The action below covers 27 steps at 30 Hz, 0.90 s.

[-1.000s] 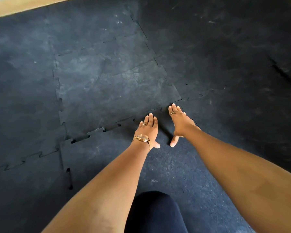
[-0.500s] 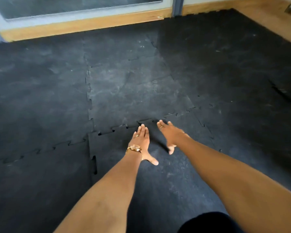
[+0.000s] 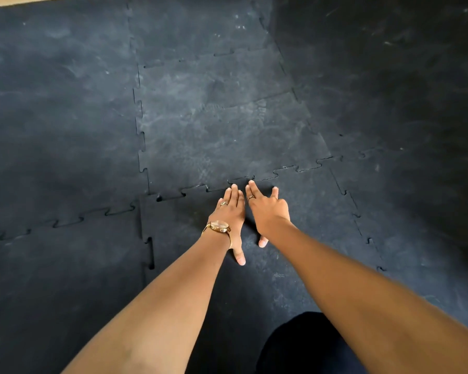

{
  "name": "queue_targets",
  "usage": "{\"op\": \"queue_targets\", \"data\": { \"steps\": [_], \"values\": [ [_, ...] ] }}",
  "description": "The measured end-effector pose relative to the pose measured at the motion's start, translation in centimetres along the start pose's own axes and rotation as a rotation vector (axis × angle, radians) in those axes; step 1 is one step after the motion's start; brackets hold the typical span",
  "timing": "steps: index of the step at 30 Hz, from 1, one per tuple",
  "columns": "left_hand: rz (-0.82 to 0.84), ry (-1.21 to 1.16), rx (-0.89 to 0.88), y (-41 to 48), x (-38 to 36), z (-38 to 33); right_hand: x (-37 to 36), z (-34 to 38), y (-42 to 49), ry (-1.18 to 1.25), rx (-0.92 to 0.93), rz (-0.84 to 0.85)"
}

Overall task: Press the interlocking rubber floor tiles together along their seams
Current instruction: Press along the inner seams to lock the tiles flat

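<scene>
With the left hand (image 3: 229, 211) and right hand (image 3: 266, 209) flat, fingers extended, holding nothing, on the near tile (image 3: 295, 220) at mid-frame, uneven pressure could leave the toothed seam (image 3: 254, 179) gapped.

Interlocking rubber tiles (image 3: 227, 130) covering floor

Legible text, labels, brands, numbers, signs: none. Rubber floor tiles (image 3: 222, 125): plain dark surface with pale scuffs only, no printing or moulded marks that can be read. Wristwatch (image 3: 220, 227) on the left wrist: gold-toned dial too small and blurred to read any numerals or maker's name.
</scene>
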<state>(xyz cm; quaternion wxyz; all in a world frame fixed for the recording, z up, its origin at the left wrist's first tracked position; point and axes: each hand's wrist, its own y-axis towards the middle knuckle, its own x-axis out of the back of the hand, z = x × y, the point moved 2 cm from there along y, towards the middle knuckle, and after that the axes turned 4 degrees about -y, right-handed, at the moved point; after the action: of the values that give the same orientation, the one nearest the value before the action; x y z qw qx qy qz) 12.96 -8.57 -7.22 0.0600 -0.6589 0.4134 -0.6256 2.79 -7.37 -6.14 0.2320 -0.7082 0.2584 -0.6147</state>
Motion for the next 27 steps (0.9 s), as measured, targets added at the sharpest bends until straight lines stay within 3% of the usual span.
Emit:
{"op": "queue_targets", "data": {
  "steps": [6,15,21,24,27],
  "values": [
    [-0.014,-0.147,-0.076,-0.6,0.0,1.2,0.1,-0.1,0.1,0.002,-0.011,-0.024],
    [-0.131,-0.060,-0.111,-0.8,-1.2,2.3,0.1,0.1,-0.1,0.052,-0.068,-0.042],
    [-0.442,0.008,0.141,-5.5,-5.2,8.8,0.4,2.1,-1.0,0.010,-0.128,0.034],
    [-0.624,0.037,0.298,-7.1,-6.7,11.1,0.7,5.7,-0.9,-0.065,0.057,-0.002],
    [-0.651,0.023,0.386,-6.8,-6.9,11.1,1.3,9.9,-0.4,-0.046,0.217,-0.049]
  ]
}}
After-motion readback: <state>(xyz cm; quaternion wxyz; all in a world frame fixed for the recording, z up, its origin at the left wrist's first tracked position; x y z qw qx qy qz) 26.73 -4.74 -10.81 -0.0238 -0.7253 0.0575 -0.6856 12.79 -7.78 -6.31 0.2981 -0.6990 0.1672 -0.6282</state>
